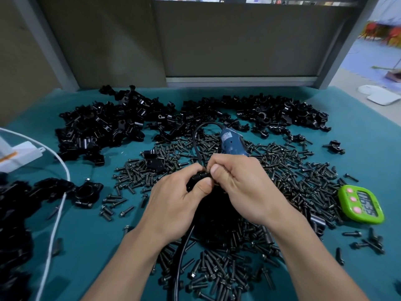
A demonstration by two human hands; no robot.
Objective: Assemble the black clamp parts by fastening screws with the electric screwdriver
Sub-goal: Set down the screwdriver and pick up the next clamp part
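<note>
1. Two bare hands are meeting over a teal table [91, 235], above a wide scatter of dark screws [293, 170].
2. The left hand [173, 205] is gripping a small black clamp part [200, 177], its thumb pressing on it.
3. The right hand [243, 187] is pinching the same part with its thumb and curled fingers.
4. The blue electric screwdriver [233, 142] is lying on the screws just beyond the hands, its black cable [195, 135] looping beside it.
5. Heaps of loose clamp pieces [97, 124] are lying along the far side, and a green timer [360, 204] is sitting on the right.

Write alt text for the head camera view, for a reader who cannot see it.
The left hand and right hand pinch a black clamp part above black screws spread on a teal table. A blue electric screwdriver lies behind them; a green timer sits at right.
</note>
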